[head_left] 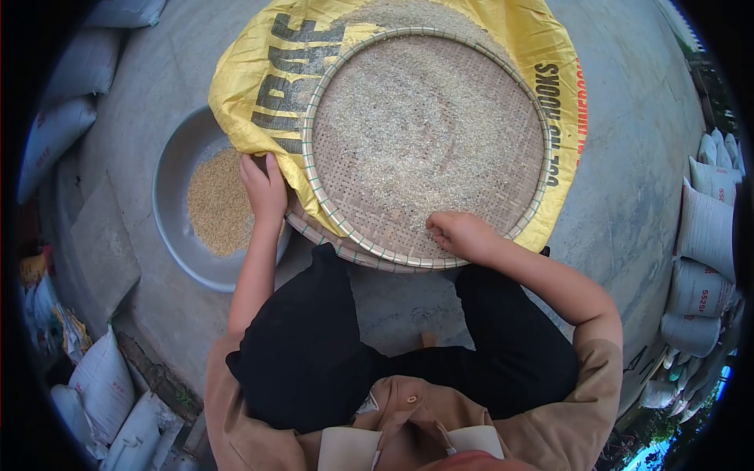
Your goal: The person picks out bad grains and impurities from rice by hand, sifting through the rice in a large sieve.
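Observation:
A round woven tray (353, 165) with a banded rim holds pale grains (424, 102) spread over its surface. Under it lies a yellow sack (236, 86) with black lettering, and the edge of another woven tray shows below. My right hand (463, 235) is over the near part of the tray, fingers pinched together at the grains; what is between them is too small to make out. At the tray's left, my left hand (265, 184) rests at the sack's edge, beside a grey metal basin (177, 228) of golden grain (216, 204); its fingers are apart, with nothing seen in them.
Stacked white sacks (707, 228) line the right side. More sacks (102, 377) lie at the lower left and upper left. The ground is grey concrete (628, 118). My knees in black trousers (306, 345) are close to the tray's near edge.

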Demonstrator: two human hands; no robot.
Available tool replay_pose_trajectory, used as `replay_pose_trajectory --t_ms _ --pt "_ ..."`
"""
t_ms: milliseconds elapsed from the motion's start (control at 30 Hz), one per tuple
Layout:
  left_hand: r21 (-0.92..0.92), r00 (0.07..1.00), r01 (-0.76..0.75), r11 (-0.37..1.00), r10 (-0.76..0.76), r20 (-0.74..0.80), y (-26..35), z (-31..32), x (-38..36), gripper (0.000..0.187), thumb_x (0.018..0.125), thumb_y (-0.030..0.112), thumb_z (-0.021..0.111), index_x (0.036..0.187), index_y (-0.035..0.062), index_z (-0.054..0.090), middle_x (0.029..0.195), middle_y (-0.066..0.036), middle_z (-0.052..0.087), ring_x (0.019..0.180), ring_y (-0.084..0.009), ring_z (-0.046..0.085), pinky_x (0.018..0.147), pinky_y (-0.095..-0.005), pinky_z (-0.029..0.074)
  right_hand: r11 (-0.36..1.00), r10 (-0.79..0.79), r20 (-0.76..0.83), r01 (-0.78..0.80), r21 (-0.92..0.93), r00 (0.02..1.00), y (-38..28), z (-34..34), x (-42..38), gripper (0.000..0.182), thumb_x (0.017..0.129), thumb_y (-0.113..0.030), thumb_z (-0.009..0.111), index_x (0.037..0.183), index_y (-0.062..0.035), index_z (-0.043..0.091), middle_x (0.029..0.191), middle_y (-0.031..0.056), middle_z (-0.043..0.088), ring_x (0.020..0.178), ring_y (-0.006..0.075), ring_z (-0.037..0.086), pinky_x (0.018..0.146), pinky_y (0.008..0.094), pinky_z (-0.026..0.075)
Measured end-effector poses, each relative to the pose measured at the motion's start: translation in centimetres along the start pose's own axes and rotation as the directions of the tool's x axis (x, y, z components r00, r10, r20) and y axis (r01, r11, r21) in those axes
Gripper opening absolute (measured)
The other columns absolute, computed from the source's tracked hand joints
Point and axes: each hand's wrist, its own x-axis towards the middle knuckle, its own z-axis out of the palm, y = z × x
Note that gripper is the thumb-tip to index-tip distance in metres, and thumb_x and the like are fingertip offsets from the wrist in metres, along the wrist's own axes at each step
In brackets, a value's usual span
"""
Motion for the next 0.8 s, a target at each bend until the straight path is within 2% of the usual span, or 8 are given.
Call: replay_pose_trajectory --t_ms 367,500,567,633,667,733,767,800 --pt "0.010 1.000 -0.012 1.000 0.012 0.002 -0.4 0.1 0.0 0.057 0.093 0.033 0.045 0.129 -0.0091 0.031 0.129 -0.030 0.036 0.120 -0.0428 0.036 0.101 -0.0443 0.029 0.989 0.044 0.103 -0.028 -0.143 0.994 -0.9 -2.2 1.4 0.024 0.082 -0.005 0.044 0.106 -0.0072 0.043 0.086 0.0167 0.061 0.078 0.0359 0.060 0.066 0.0443 0.046" --pt "0.014 1.000 0.016 1.000 -0.016 0.008 -0.3 0.0 0.0 0.057 0.093 0.034 0.046 0.129 -0.0086 0.032 0.129 -0.029 0.035 0.121 -0.0427 0.035 0.101 -0.0443 0.029 0.978 -0.122 -0.050 0.128 0.167 0.991 -5.9 -4.2 6.1 0.030 0.077 -0.001 0.058 0.102 -0.0051 0.044 0.079 0.0089 0.058 0.072 0.0221 0.060 0.062 0.0334 0.047" --pt "0.013 1.000 0.007 1.000 -0.007 0.014 -0.6 0.5 0.0 0.057 0.093 0.033 0.046 0.128 -0.0085 0.032 0.129 -0.029 0.036 0.121 -0.0425 0.035 0.101 -0.0442 0.030 0.868 -0.206 -0.004 0.184 0.462 0.979 -12.1 -6.2 8.1 0.036 0.081 -0.004 0.060 0.113 -0.0044 0.044 0.085 0.0091 0.062 0.070 0.0108 0.059 0.060 0.0287 0.047" --pt "-0.149 0.995 0.099 0.984 -0.100 0.003 -2.1 1.3 -0.1 0.055 0.092 0.033 0.047 0.127 -0.0082 0.034 0.129 -0.028 0.037 0.120 -0.0420 0.036 0.100 -0.0442 0.030 0.602 -0.434 -0.131 0.395 0.695 0.892 -15.9 -7.1 9.1 0.041 0.083 -0.004 0.058 0.121 -0.0050 0.044 0.089 0.0128 0.063 0.076 0.0160 0.063 0.064 0.0314 0.049" --pt "-0.158 0.996 0.091 0.983 -0.090 0.016 -2.7 1.2 0.2 0.055 0.092 0.033 0.047 0.127 -0.0082 0.034 0.129 -0.028 0.037 0.120 -0.0420 0.036 0.100 -0.0442 0.030 0.607 -0.420 -0.141 0.393 0.691 0.896 -15.8 -7.4 9.3 0.041 0.083 -0.004 0.058 0.121 -0.0050 0.044 0.089 0.0128 0.063 0.076 0.0160 0.063 0.064 0.0314 0.049" --pt "-0.043 0.979 0.016 0.999 -0.007 0.203 -3.7 0.6 0.4 0.053 0.092 0.032 0.047 0.125 -0.0080 0.035 0.128 -0.028 0.037 0.120 -0.0417 0.037 0.100 -0.0445 0.030 0.802 -0.498 -0.235 0.546 0.242 0.835 -15.1 -8.2 10.2 0.037 0.084 -0.006 0.058 0.121 -0.0061 0.049 0.094 0.0144 0.064 0.083 0.0218 0.064 0.071 0.0348 0.050" --pt "-0.014 1.000 -0.003 1.000 0.003 -0.001 -0.6 0.2 0.0 0.053 0.092 0.032 0.047 0.125 -0.0080 0.035 0.127 -0.028 0.039 0.119 -0.0414 0.037 0.100 -0.0449 0.030 0.870 -0.427 -0.261 0.472 0.141 0.866 -13.6 -8.4 10.1 0.030 0.084 -0.011 0.059 0.113 -0.0053 0.057 0.096 0.0145 0.064 0.086 0.0264 0.064 0.075 0.0377 0.050" --pt "-0.023 1.000 -0.008 1.000 0.008 0.003 -0.5 0.2 0.1 0.053 0.092 0.032 0.047 0.125 -0.0080 0.035 0.127 -0.028 0.039 0.119 -0.0414 0.037 0.100 -0.0449 0.030 0.898 -0.379 -0.293 0.426 0.114 0.878 -11.2 -8.2 9.8 0.028 0.084 -0.011 0.060 0.111 -0.0051 0.058 0.095 0.0144 0.064 0.085 0.0254 0.064 0.074 0.0368 0.050"
